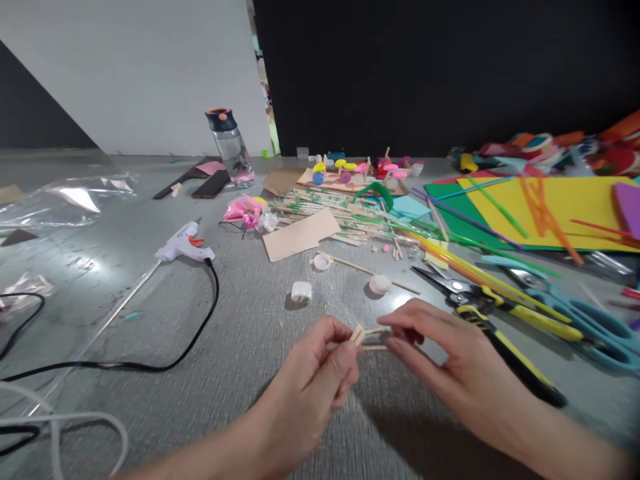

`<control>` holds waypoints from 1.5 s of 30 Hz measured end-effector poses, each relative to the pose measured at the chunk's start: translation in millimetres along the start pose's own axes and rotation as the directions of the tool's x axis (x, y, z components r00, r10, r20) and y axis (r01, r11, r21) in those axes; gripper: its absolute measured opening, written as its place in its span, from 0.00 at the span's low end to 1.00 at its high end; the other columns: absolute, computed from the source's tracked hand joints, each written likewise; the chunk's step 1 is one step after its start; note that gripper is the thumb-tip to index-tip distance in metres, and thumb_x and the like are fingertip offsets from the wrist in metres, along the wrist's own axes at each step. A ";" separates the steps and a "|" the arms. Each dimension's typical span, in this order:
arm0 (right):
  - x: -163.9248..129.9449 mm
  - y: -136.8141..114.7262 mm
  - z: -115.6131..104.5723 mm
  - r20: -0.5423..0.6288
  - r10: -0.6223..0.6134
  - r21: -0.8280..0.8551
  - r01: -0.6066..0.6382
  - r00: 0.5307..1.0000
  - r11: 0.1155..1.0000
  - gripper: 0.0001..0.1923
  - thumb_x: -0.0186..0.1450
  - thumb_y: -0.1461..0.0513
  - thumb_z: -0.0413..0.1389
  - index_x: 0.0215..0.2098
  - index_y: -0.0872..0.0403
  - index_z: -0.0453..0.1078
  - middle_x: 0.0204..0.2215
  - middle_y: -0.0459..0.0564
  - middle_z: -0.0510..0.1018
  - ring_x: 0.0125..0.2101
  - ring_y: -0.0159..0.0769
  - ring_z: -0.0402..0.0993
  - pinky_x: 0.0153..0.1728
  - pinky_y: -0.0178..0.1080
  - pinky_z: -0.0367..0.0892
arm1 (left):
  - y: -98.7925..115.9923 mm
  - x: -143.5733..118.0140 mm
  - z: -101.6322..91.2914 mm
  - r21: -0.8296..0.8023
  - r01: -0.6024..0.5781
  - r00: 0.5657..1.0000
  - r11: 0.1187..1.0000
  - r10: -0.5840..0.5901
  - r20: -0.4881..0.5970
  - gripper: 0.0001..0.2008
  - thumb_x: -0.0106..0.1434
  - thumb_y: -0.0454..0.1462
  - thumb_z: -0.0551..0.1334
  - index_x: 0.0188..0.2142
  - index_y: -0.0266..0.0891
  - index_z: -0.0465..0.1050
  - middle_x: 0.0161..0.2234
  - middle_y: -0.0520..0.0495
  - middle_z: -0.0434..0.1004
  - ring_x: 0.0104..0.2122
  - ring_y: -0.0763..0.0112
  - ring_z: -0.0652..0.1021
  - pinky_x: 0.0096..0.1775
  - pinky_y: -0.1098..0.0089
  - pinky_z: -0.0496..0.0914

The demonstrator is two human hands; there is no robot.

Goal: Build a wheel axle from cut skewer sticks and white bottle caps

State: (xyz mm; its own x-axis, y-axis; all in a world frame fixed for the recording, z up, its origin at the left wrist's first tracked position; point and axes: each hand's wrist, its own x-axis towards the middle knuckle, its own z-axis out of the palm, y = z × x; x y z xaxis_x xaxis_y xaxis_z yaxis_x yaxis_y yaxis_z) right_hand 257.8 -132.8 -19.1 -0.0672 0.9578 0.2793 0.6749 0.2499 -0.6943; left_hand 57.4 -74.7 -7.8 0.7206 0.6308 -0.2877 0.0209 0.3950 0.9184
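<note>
Grey and a little shiny, the table point(240, 373) runs back to a black wall and a white wall. Low in the middle, the left hand point(320, 373) and the right hand point(440, 360) meet just above the surface. Both hands pinch thin wooden sticks point(370, 339) between thumb and fingertips, so each grip is narrow and closed on the wood. I can count two sticks between the hands, and a short end shows at the left thumb; if there are more I cannot tell. Their long axis lies almost level, from left to right, with the left ends tilted slightly up.

Just behind the hands lie three white bottle caps point(301, 291) and one long skewer point(365, 270). To the right lie yellow-handled pliers point(500, 320) and blue scissors point(590, 320), near each other. On the left is one white glue gun point(183, 247) with a black cord point(150, 363). Farther back are a bundle of sticks point(325, 210), a piece of cardboard point(300, 237), coloured straws point(465, 257), yellow foam sheet point(565, 200) and one water bottle point(231, 143).
</note>
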 end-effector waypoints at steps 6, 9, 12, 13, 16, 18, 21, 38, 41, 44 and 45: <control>2.6 -22.5 -4.1 0.019 -0.051 0.190 0.046 0.999 0.981 0.07 0.74 0.64 0.54 0.46 0.47 0.72 0.35 0.42 0.76 0.36 0.28 0.73 0.37 0.32 0.68 | -0.2 -4.0 6.6 -0.013 0.004 0.999 1.000 -0.003 0.049 0.13 0.71 0.45 0.58 0.35 0.39 0.63 0.21 0.60 0.61 0.18 0.82 0.54 0.22 0.76 0.50; -0.1 -20.6 -2.0 -0.011 -0.176 0.126 0.176 0.984 0.976 0.13 0.74 0.68 0.52 0.51 0.48 0.71 0.36 0.44 0.76 0.36 0.29 0.73 0.37 0.32 0.68 | 0.2 -4.1 8.2 -0.036 0.020 0.998 0.999 -0.018 0.059 0.13 0.70 0.45 0.60 0.35 0.38 0.65 0.23 0.58 0.64 0.19 0.82 0.57 0.22 0.76 0.50; -2.0 -18.4 -0.3 -0.018 -0.234 0.085 0.235 0.972 0.968 0.16 0.73 0.70 0.51 0.53 0.48 0.70 0.37 0.45 0.76 0.36 0.29 0.73 0.37 0.32 0.69 | -2.0 -3.3 7.7 -0.057 0.021 0.997 0.998 -0.017 0.071 0.12 0.71 0.44 0.59 0.36 0.39 0.64 0.23 0.58 0.64 0.20 0.81 0.57 0.22 0.77 0.50; -1.9 -18.6 0.0 -0.015 -0.230 0.093 0.231 0.973 0.969 0.15 0.73 0.70 0.51 0.53 0.49 0.71 0.37 0.46 0.77 0.36 0.30 0.73 0.37 0.32 0.69 | -2.9 -2.9 7.2 -0.065 0.022 0.997 0.998 -0.017 0.073 0.12 0.71 0.44 0.59 0.36 0.39 0.64 0.22 0.58 0.63 0.20 0.81 0.57 0.22 0.77 0.51; 0.4 -21.3 0.1 0.012 -0.113 0.191 0.109 0.994 0.975 0.09 0.72 0.67 0.54 0.46 0.49 0.73 0.34 0.43 0.77 0.34 0.29 0.73 0.35 0.31 0.68 | -4.6 -1.8 5.8 -0.082 0.024 0.997 0.996 -0.017 0.080 0.12 0.71 0.44 0.59 0.36 0.39 0.63 0.22 0.59 0.63 0.19 0.82 0.56 0.22 0.77 0.50; 3.1 -23.2 -0.5 0.056 0.017 0.289 -0.033 0.998 0.957 0.05 0.72 0.64 0.57 0.40 0.49 0.74 0.32 0.41 0.78 0.32 0.27 0.74 0.34 0.30 0.68 | -4.8 -1.0 5.5 -0.080 0.027 0.997 0.996 -0.021 0.078 0.12 0.70 0.44 0.60 0.35 0.40 0.63 0.21 0.59 0.62 0.18 0.82 0.55 0.21 0.77 0.50; 6.8 -24.5 -1.2 0.130 0.147 0.427 -0.189 0.981 0.884 0.05 0.70 0.62 0.58 0.35 0.50 0.75 0.28 0.40 0.77 0.29 0.26 0.73 0.31 0.28 0.67 | -4.7 -0.1 6.0 -0.048 0.038 0.997 0.998 -0.035 0.073 0.11 0.70 0.44 0.59 0.35 0.40 0.63 0.21 0.58 0.64 0.17 0.82 0.56 0.21 0.76 0.50; 90.3 78.0 -67.5 0.056 0.096 -0.558 -0.049 0.994 0.828 0.10 0.71 0.65 0.52 0.42 0.57 0.77 0.43 0.55 0.79 0.44 0.45 0.75 0.46 0.47 0.68 | 13.5 5.4 -11.4 0.789 -0.289 0.926 0.543 0.368 0.086 0.11 0.72 0.37 0.57 0.39 0.40 0.79 0.32 0.48 0.79 0.33 0.69 0.76 0.38 0.68 0.66; 109.5 90.8 -67.5 0.184 0.089 -0.640 0.051 0.979 0.767 0.07 0.71 0.65 0.55 0.42 0.58 0.76 0.42 0.53 0.78 0.44 0.42 0.74 0.48 0.47 0.69 | 17.7 8.0 -17.7 0.861 -0.331 0.875 0.385 0.467 0.127 0.11 0.72 0.36 0.57 0.42 0.40 0.79 0.36 0.45 0.82 0.36 0.65 0.79 0.40 0.66 0.68; 117.1 91.4 -65.1 0.255 0.096 -0.683 0.109 0.962 0.722 0.06 0.71 0.64 0.57 0.40 0.58 0.76 0.40 0.52 0.78 0.44 0.40 0.75 0.48 0.47 0.70 | 27.9 6.7 -24.4 0.907 -0.307 0.825 0.289 0.555 0.103 0.10 0.72 0.35 0.57 0.43 0.40 0.78 0.37 0.46 0.82 0.36 0.66 0.80 0.40 0.67 0.70; 118.2 90.2 -64.8 0.259 0.104 -0.695 0.111 0.960 0.710 0.06 0.72 0.64 0.57 0.39 0.58 0.75 0.39 0.51 0.78 0.43 0.40 0.75 0.48 0.47 0.70 | 32.4 5.7 -26.6 0.918 -0.296 0.805 0.263 0.586 0.092 0.09 0.72 0.34 0.58 0.44 0.40 0.78 0.38 0.46 0.83 0.36 0.66 0.80 0.40 0.68 0.70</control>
State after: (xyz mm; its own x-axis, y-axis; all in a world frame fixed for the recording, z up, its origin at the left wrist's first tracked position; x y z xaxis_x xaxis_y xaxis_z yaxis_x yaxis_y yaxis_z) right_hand 358.3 -6.3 -5.7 -0.1847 0.9825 0.0249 0.9828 0.1848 -0.0013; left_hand 43.7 -40.5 13.1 0.6556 0.6782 0.3320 0.4283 -0.6961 0.5762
